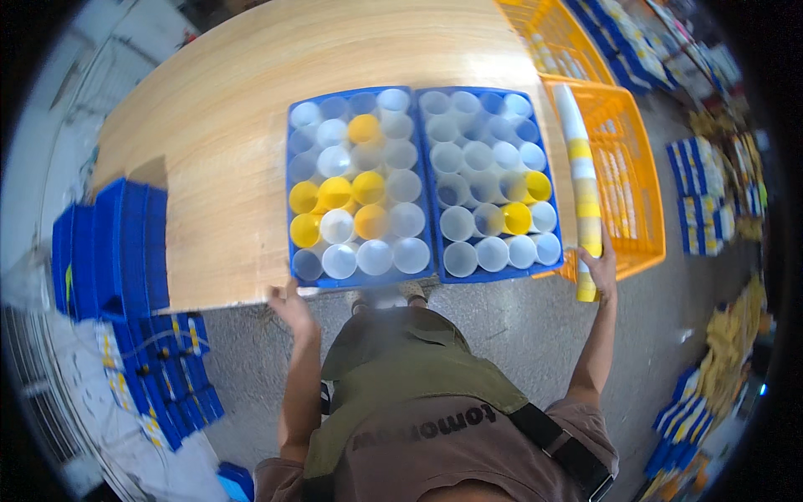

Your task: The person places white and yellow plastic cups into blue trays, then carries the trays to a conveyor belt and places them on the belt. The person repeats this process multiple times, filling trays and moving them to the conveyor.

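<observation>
My right hand (601, 269) is closed round the near part of a long column of nested white and yellow cups (579, 167), beside the table's right edge. Two blue trays stand side by side on the table: the left tray (361, 283) and the right tray (493, 277). Both are filled with rows of upright cups, mostly white or translucent. Several yellow cups (335, 193) are among them. My left hand (294, 311) is at the near left corner of the left tray, its slightly blurred fingers apart with nothing visible in them. Whether it touches the tray cannot be made out.
A wooden table (226, 167) curves across the view. Against its right side stands an orange crate (648, 201) holding cup stacks, with another orange crate (585, 38) beyond. Stacked blue bins (130, 251) adjoin the left edge. More blue containers (698, 192) line the floor at right.
</observation>
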The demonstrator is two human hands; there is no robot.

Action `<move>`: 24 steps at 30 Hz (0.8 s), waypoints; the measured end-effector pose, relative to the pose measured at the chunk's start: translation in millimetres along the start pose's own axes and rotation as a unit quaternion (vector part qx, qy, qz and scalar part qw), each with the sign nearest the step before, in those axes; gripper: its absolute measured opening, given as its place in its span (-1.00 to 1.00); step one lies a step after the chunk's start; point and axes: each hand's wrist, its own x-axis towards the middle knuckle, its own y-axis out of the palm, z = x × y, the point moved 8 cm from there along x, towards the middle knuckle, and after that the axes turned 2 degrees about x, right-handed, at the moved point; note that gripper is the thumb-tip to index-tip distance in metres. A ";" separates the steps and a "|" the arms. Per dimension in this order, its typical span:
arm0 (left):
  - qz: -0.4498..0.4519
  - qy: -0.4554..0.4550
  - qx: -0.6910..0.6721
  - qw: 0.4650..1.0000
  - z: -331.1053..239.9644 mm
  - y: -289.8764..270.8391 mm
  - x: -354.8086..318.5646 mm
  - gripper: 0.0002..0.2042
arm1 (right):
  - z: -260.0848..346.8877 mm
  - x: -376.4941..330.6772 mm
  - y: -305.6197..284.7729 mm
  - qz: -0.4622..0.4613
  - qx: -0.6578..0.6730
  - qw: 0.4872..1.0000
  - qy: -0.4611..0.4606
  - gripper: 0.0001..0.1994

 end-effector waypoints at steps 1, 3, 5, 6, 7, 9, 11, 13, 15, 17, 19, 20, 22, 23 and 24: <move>0.088 -0.190 -0.103 0.972 36.6 9.1 -16.3 -0.70 | -17.2 13.7 0.4 0.024 -0.026 0.999 0.008 -0.21; 0.191 -0.312 -0.247 0.897 69.4 45.0 -58.3 -0.65 | -37.2 42.4 13.9 0.082 -0.048 0.995 -0.024 -0.22; 0.304 -0.064 0.024 0.950 53.1 71.1 -66.6 -0.64 | -64.3 62.4 28.3 0.113 -0.044 0.988 0.100 -0.29; 0.265 0.058 0.199 0.942 44.1 76.5 -70.2 -0.63 | -50.5 76.9 28.8 0.053 -0.189 0.980 0.028 -0.40; 0.259 -0.129 -0.076 0.954 58.0 78.2 -69.0 -0.60 | -29.8 85.7 39.0 0.021 -0.212 0.976 -0.046 -0.45; 0.138 -0.285 -0.318 0.893 64.2 68.4 -62.9 -0.55 | 15.2 104.8 68.6 -0.024 -0.205 0.972 -0.116 -0.51; 0.165 -0.255 -0.226 0.926 42.2 31.1 -34.0 -0.49 | 67.0 112.9 117.8 -0.010 -0.111 0.980 -0.166 -0.54; 0.179 -0.226 -0.148 0.946 24.1 -13.4 -11.3 -0.42 | 126.9 109.1 193.5 0.046 -0.143 0.957 -0.247 -0.56; 0.181 -0.190 -0.084 0.961 9.7 -75.6 9.9 -0.34 | 188.4 87.8 275.2 0.101 -0.130 0.923 -0.348 -0.58; 0.132 -0.198 0.021 0.971 10.6 -151.4 20.2 -0.25 | 230.5 52.2 361.3 0.138 -0.146 0.895 -0.397 -0.56; 0.072 -0.182 0.081 0.977 13.2 -228.5 23.1 -0.16 | 244.6 9.1 445.2 0.252 -0.242 0.872 -0.343 -0.50; 0.054 -0.177 0.096 0.978 16.4 -263.7 17.5 -0.13 | 246.0 -13.0 487.5 0.346 -0.203 0.880 -0.255 -0.45; 0.010 -0.192 0.114 0.975 31.1 -337.7 4.3 -0.11 | 257.9 -91.0 558.2 0.468 -0.271 0.795 -0.274 -0.42; -0.010 -0.207 0.108 0.972 41.0 -373.5 -6.6 -0.11 | 271.1 -128.2 583.3 0.517 -0.216 0.783 -0.271 -0.45; -0.021 -0.238 0.094 0.967 53.8 -407.2 -17.8 -0.13 | 292.2 -169.6 606.0 0.558 -0.130 0.764 -0.295 -0.50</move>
